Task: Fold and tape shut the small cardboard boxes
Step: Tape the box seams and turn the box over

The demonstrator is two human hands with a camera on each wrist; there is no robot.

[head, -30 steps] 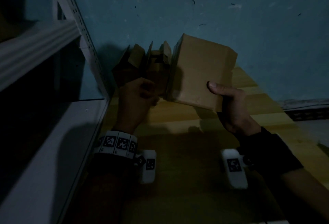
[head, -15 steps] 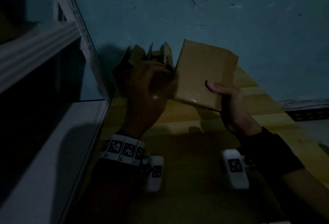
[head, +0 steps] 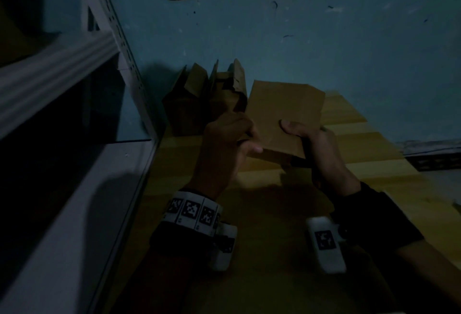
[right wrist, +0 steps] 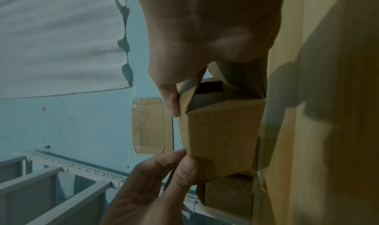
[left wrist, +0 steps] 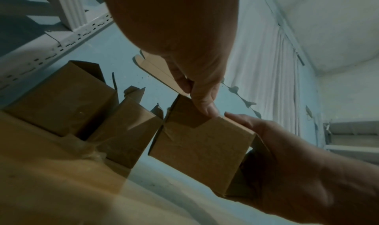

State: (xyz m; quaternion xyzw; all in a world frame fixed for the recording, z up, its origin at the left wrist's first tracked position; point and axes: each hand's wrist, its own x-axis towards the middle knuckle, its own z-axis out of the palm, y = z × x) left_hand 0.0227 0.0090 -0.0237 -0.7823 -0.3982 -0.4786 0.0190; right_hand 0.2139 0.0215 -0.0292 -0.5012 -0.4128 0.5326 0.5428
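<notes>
Now your left hand [head: 225, 144] has come off the parked boxes [head: 199, 99] at upper centre of the head view and joined the box [head: 282, 114] your right hand [head: 321, 154] was holding alone, so the folding step looks underway. Your left hand pinches the box's near corner between thumb and fingertips [right wrist: 182, 168]. Your right hand grips the opposite end, thumb laid on the top face, fingers curled beneath. The box sits mid-frame, held above the table [head: 361, 144]. Its end flaps [right wrist: 225, 81] by your right palm stand open, untaped; I see no tape roll.
</notes>
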